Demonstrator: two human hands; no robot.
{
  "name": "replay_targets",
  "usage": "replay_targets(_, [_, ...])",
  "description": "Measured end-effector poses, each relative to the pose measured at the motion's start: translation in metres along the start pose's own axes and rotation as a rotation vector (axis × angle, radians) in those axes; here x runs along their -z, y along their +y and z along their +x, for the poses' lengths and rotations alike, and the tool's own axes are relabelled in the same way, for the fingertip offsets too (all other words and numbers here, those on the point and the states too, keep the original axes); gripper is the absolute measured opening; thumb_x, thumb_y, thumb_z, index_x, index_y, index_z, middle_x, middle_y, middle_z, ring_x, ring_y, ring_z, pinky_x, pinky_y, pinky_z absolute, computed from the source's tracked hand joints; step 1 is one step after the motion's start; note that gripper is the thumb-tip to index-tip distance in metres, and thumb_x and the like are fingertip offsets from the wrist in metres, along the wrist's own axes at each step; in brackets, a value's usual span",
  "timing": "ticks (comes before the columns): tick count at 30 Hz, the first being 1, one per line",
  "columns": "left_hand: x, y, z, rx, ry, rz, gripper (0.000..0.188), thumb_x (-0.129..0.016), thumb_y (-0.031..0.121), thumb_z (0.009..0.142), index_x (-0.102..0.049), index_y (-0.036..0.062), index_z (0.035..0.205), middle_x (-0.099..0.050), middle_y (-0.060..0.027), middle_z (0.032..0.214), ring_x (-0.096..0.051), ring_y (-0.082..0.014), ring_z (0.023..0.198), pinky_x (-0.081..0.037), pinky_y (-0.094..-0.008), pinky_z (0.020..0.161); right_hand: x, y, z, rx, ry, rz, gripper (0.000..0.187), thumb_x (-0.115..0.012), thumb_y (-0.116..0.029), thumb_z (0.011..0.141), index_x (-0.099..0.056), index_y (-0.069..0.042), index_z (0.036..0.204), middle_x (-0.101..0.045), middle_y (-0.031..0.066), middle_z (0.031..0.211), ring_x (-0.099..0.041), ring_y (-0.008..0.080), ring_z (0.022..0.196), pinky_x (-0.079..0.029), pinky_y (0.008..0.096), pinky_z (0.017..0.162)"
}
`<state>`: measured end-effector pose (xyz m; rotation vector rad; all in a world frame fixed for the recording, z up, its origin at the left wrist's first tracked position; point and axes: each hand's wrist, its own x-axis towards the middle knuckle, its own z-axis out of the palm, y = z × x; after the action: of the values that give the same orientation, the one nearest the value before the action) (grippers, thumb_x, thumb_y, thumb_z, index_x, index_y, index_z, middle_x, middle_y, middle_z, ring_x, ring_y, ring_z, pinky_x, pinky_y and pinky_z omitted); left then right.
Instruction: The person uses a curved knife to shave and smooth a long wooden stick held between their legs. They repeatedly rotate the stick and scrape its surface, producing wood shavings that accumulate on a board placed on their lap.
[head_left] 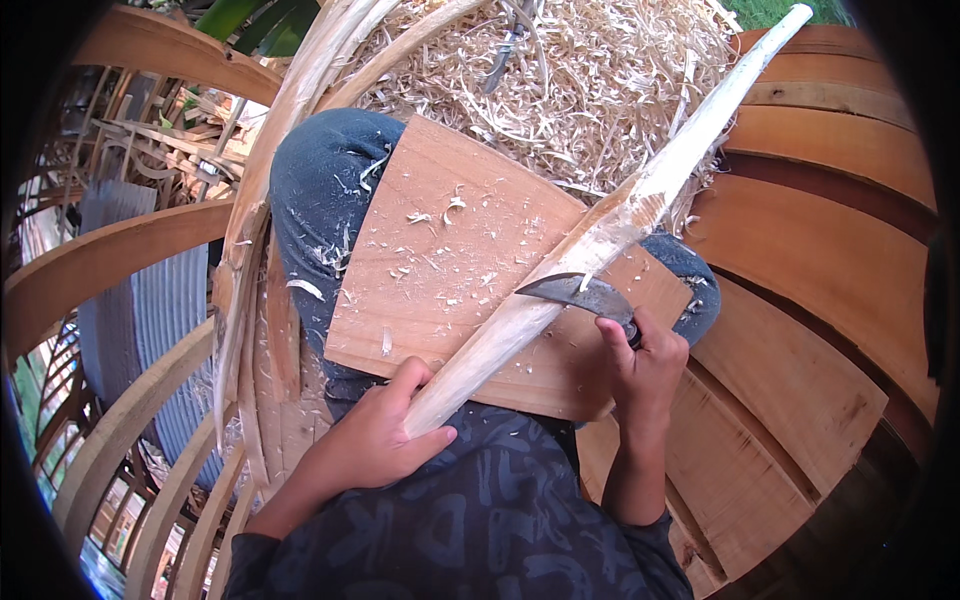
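I've got the left hand (388, 437) wrapped round the near end of this stick (618, 220), right hand (650, 368) clutching the knife (590, 297). Stick's across the board (440, 255); probably stiff, lightish, maybe slick, so I'd grip behind the blade.

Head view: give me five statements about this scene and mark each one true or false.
1. The left hand grips the stick. True.
2. The right hand is empty. False: the right hand holds a knife with a curved blade.
3. The board lies across the legs. True.
4. The board's top is bare. False: loose shavings lie on it.
5. A heap of shavings lies beyond the board. True.
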<state>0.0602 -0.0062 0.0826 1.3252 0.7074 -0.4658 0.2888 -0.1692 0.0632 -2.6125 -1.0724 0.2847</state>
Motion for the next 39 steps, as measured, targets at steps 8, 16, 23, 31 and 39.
replay_targets(8, [0.000,0.002,-0.002,-0.003,-0.017,-0.006,0.045,-0.065,0.021,0.082,-0.038,0.0002,0.111,-0.059,-0.0252,0.091,-0.062,-0.0377,0.085,-0.047,-0.0414,0.072,0.001,0.004,0.010,-0.038,0.051,0.009,0.053,-0.073,-0.049,0.073,-0.058,0.001,0.067,-0.047,0.0145,0.050,-0.047,0.0287,0.043,-0.038,0.0339,0.044])
replay_targets(16, [0.000,0.003,-0.004,-0.012,-0.014,-0.005,0.044,-0.065,0.020,0.082,-0.038,0.0007,0.111,-0.059,-0.0257,0.090,-0.062,-0.0388,0.086,-0.047,-0.0417,0.073,-0.004,0.030,0.022,-0.053,0.189,-0.024,0.054,-0.070,-0.051,0.076,-0.058,0.002,0.068,-0.047,0.0160,0.051,-0.048,0.0300,0.044,-0.040,0.0360,0.047])
replay_targets(23, [0.000,0.004,-0.003,0.008,0.005,0.020,0.044,-0.066,0.021,0.081,-0.038,0.0005,0.110,-0.059,-0.0249,0.090,-0.062,-0.0376,0.085,-0.046,-0.0409,0.073,-0.006,0.017,0.010,-0.170,0.117,0.145,0.044,-0.068,-0.038,0.083,-0.057,0.002,0.069,-0.045,0.0163,0.050,-0.048,0.0274,0.043,-0.038,0.0356,0.047])
replay_targets(31, [0.002,0.012,-0.001,0.065,-0.004,0.019,0.042,-0.067,0.020,0.081,-0.041,0.0005,0.108,-0.057,-0.0178,0.087,-0.057,-0.0233,0.081,-0.044,-0.0359,0.074,0.007,-0.020,-0.015,-0.268,-0.166,0.585,0.016,-0.063,-0.014,0.087,-0.060,0.002,0.087,-0.060,0.0113,0.063,-0.058,0.0173,0.053,-0.043,0.0293,0.050])
replay_targets(39, [-0.002,0.004,-0.001,0.094,-0.001,-0.012,0.042,-0.068,0.018,0.080,-0.043,0.0019,0.109,-0.056,-0.0127,0.086,-0.056,-0.0197,0.082,-0.044,-0.0337,0.076,0.007,-0.010,-0.017,0.020,-0.460,0.755,0.022,-0.063,-0.017,0.088,-0.063,0.001,0.100,-0.058,0.0121,0.062,-0.056,0.0145,0.052,-0.043,0.0290,0.051])
